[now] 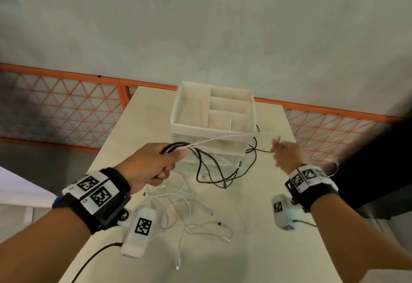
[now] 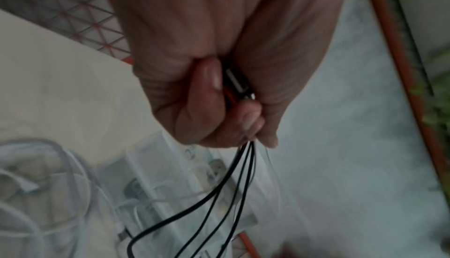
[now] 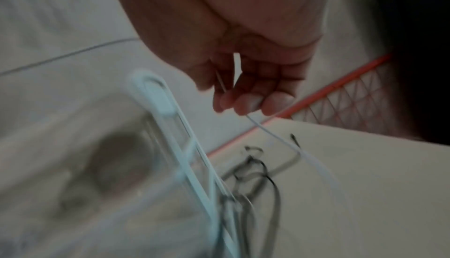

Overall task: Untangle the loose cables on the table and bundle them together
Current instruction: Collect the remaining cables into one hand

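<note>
My left hand [image 1: 153, 164] is raised above the table and grips a bunch of black cable strands [image 1: 200, 160] together with one white cable [image 1: 220, 138]. In the left wrist view that left hand [image 2: 219, 104] is a fist, with black cable strands [image 2: 233, 177] hanging below it and a plug showing between the fingers. The white cable runs taut to my right hand [image 1: 286, 152], which pinches it. The right wrist view shows the right hand [image 3: 246, 96] curled around the thin white cable [image 3: 280, 137]. Black cable loops [image 1: 225, 178] and loose white cables [image 1: 178, 202] lie on the table.
A white tray with compartments [image 1: 178, 113] sits on clear drawers at the far middle of the pale table [image 1: 256, 249]. An orange-framed lattice fence [image 1: 66, 104] runs behind the table. The table's left edge lies close under my left forearm.
</note>
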Motion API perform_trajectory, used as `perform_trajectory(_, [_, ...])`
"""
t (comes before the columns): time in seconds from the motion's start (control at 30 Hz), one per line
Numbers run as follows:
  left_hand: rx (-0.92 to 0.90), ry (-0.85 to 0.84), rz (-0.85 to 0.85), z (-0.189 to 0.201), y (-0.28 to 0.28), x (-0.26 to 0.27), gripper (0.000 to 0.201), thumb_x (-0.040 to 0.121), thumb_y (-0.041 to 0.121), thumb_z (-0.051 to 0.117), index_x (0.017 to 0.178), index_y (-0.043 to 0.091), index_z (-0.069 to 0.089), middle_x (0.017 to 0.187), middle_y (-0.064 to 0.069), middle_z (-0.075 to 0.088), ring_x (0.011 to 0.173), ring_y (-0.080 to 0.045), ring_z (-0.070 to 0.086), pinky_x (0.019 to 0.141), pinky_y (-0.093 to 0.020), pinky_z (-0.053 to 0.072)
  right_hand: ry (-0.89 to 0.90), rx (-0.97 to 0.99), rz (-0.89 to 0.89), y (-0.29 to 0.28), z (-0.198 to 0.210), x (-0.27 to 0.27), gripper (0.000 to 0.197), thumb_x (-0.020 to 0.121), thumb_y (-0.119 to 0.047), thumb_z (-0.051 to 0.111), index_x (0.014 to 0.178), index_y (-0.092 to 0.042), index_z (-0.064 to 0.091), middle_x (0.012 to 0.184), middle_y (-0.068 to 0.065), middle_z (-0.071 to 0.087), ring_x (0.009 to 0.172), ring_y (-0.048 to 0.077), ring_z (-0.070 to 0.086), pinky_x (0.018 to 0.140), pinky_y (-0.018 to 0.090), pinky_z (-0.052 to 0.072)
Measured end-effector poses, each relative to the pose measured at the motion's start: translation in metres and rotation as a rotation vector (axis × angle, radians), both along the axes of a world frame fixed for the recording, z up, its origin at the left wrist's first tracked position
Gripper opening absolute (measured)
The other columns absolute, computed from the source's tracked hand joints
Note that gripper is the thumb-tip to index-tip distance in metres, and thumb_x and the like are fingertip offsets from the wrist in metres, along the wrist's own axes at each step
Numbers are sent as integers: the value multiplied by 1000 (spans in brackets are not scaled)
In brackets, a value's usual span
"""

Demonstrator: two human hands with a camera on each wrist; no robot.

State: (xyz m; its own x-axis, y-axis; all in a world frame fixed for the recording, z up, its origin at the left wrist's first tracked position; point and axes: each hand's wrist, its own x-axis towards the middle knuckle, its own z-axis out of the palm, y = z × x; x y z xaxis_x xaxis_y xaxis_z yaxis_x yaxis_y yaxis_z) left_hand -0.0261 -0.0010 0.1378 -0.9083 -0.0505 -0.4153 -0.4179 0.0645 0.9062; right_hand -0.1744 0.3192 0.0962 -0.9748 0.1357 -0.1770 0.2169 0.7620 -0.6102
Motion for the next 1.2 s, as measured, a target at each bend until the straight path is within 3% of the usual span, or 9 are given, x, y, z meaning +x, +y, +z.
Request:
perform_trajectory(0.1, [-130, -79, -9, -7, 5, -1, 26, 92, 30, 69, 94, 5, 61, 59, -3, 54, 40, -9, 36, 34, -16, 23, 256, -303, -15, -11, 52, -15, 26, 99, -11, 45, 94, -20, 69, 92, -1, 71, 66, 21, 67, 68, 38, 53])
perform_trajectory(0.23, [-168, -68, 26, -8, 11, -4, 26, 95, 27, 65, 101, 1, 65, 66, -9, 63, 42, -13, 49, 34, -19, 28, 492, -333, 45, -18, 87, -15, 19, 99, -23, 52, 103, -28, 70, 105, -4, 71, 78, 22, 74, 70, 31, 48])
perform_trajectory(0.4, [-186, 5, 36, -2, 4, -7, 26, 95, 29, 65, 89, 4, 63, 60, -5, 61, 45, -13, 49, 36, -21, 31, 105, 114, 233, 4, 37, 5, 63, 89, -3, 59, 147, -24, 48, 143, 6, 56, 130, 27, 54, 100, 37, 48])
perform_trajectory(0.7, [-540, 106, -445, -2, 25, -8, 32, 91, 42, 66, 75, 16, 61, 55, 5, 54, 38, -2, 42, 42, -14, 33, -181, -310, 692, -100, 32, 103, 53, 82, -28, 77, 126, -47, 55, 60, -2, 67, 48, 6, 60, 50, 22, 48])
perform_trajectory(0.77, [-637, 153, -566, -2, 25, -5, 34, 91, 48, 64, 71, 20, 60, 57, 8, 55, 43, 0, 45, 47, -13, 34, -306, -222, 682, -112, 15, 107, 13, 88, -27, 69, 101, -24, 67, 56, -1, 66, 44, 12, 60, 47, 27, 49])
perform_trajectory(0.87, [-649, 94, -601, -1, 4, 6, 42, 89, 55, 62, 64, 23, 52, 56, 8, 56, 44, -3, 48, 52, -18, 40, -593, 28, 671, -90, -15, 96, 11, 90, -23, 60, 84, -15, 63, 55, 1, 65, 47, 20, 60, 46, 24, 47])
perform_trajectory(0.97, [-818, -38, -599, -14, -23, 19, 47, 93, 57, 54, 68, 18, 52, 61, 2, 59, 48, -9, 54, 57, -25, 44, -372, 238, 489, -58, -30, 72, 11, 90, -25, 61, 81, -20, 62, 70, 6, 73, 58, 25, 66, 55, 28, 53])
perform_trajectory(1.07, [-1032, -193, -625, -44, -37, 33, 41, 99, 48, 45, 78, 15, 56, 80, -7, 66, 71, -21, 62, 70, -32, 49, 192, 295, 193, -46, -33, 61, 14, 91, -21, 58, 99, -30, 64, 91, 10, 75, 77, 35, 64, 66, 33, 49])
perform_trajectory(1.2, [-916, -304, -339, -77, -45, 42, 42, 101, 41, 41, 77, 9, 56, 78, -11, 67, 71, -32, 70, 61, -36, 58, 17, 171, 323, -64, -54, 86, 67, 92, -21, 65, 149, -37, 34, 123, 10, 71, 111, 37, 66, 91, 43, 54])
